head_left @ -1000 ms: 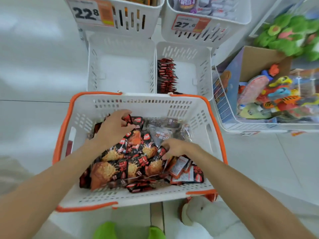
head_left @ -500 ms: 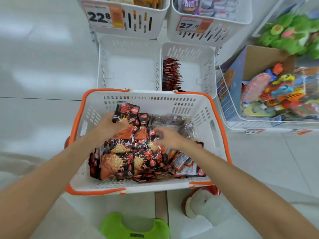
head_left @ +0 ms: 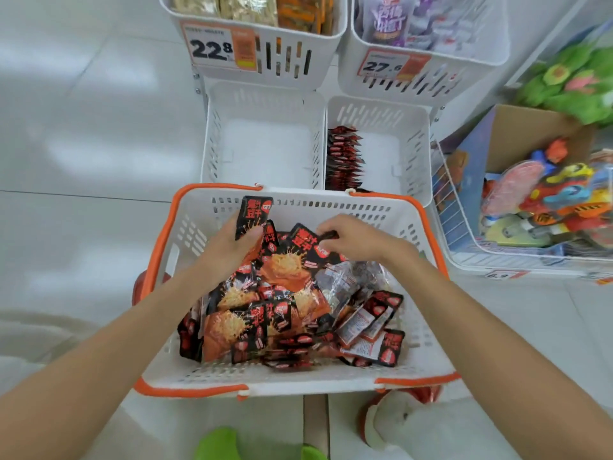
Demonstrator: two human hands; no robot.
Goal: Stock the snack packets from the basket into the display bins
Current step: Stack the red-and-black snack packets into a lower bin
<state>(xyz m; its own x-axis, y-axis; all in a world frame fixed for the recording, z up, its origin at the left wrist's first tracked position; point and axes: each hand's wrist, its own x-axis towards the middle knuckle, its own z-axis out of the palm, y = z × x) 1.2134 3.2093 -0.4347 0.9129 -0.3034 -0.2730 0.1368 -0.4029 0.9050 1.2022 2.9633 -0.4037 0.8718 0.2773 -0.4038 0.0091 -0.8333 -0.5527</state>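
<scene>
White basket [head_left: 331, 206] with orange rim, heaped with black-and-orange snack packets [head_left: 265, 313] lying every way. Upright packet [head_left: 253, 215] raised above the heap by the far wall. Beyond, two low white display bins side by side: left bin [head_left: 265, 151] showing its floor, right bin [head_left: 396, 154] with a packet row [head_left: 343, 157] on edge along its left wall.

Both bare arms reach forward and inward from the lower corners of the view. The left forearm [head_left: 132, 327] rises from the lower left and the right forearm [head_left: 481, 310] from the lower right. The left hand [head_left: 232, 242] is seen from its back, fingers curled, and grips a snack packet [head_left: 253, 214] that stands upright above the knuckles. Just beside it, the right hand [head_left: 360, 239] lies palm down, wrist straight. Its bent fingertips pinch the top edge of a second packet [head_left: 303, 249].
</scene>
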